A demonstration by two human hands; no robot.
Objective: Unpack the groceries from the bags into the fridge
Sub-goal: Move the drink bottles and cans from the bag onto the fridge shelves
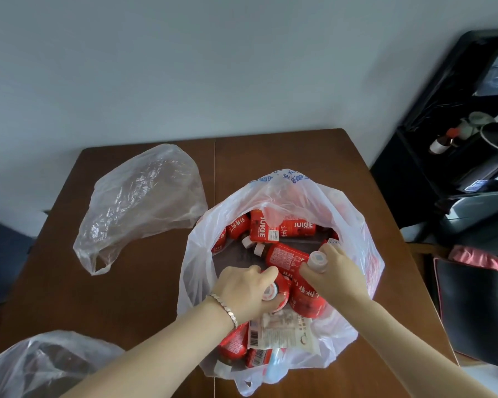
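Juice bottles (282, 255), red labels and white caps, are piled loose in a white plastic bag (354, 334) with blue print on its rim. The bag is set on a brown wooden table (156, 282), toward the right side, and its mouth is spread wide, so the whole lot can be seen from above. Most of the bottles are lying on their sides, pointing every which way, with "JUICE" readable on a couple at the far edge. A pale packet with a barcode (282, 331) is tucked in among them at the near side. Both hands are down inside the bag. The left hand (242, 291), a silver bracelet (224, 307) on its wrist, is curled round one bottle (282, 285), with the thumb laid over the top and the cap facing the camera. The right hand (337, 271) is wrapped round the neck of another bottle, and its cap (317, 261) is poking out above the fingers. A crumpled clear bag (141, 202) is lying on the table off to the left, well apart from the white one, and a second clear bag (41, 366) is caught at the bottom left corner. A dark cabinet (414, 173) is standing beside the table on the right, though what's in it can't really be made out.
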